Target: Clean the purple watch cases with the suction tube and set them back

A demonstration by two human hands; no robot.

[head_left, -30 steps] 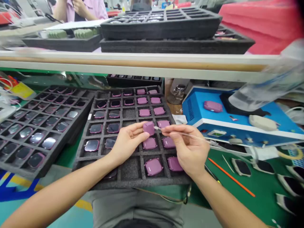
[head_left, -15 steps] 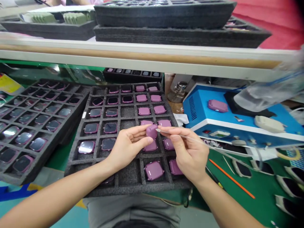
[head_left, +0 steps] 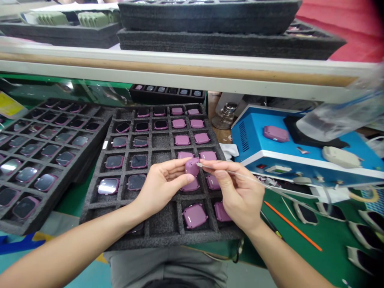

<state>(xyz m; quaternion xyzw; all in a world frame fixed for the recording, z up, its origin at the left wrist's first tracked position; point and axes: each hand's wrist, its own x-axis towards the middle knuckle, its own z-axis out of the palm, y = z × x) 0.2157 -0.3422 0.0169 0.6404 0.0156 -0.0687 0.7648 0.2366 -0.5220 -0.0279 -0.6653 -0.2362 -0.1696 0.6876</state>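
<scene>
My left hand [head_left: 163, 180] is closed on a purple watch case [head_left: 192, 166], held on edge above the foam tray [head_left: 162, 144]. Between the fingertips of my right hand [head_left: 240, 192] is a thin clear tube [head_left: 246, 176], its pale tip touching or very near the case's side. The tube trails right towards the blue machine. Beneath my hands, the tray's right columns hold purple cases with their backs up, such as one purple case [head_left: 195, 215]. Dark-screened watches [head_left: 139, 161] fill compartments on its left. Whatever lies under my right palm is partly hidden.
A second foam tray [head_left: 39, 160] of dark-screened watches lies at left. The blue machine [head_left: 300, 160] stands at right, with a purple case [head_left: 276, 133] on top. An orange stick [head_left: 294, 226] and pale watches [head_left: 364, 236] lie on the green mat. A shelf edge [head_left: 180, 76] crosses above.
Both hands keep almost the same pose, with the tube tip still at the purple case's side. The view has shifted very slightly.
</scene>
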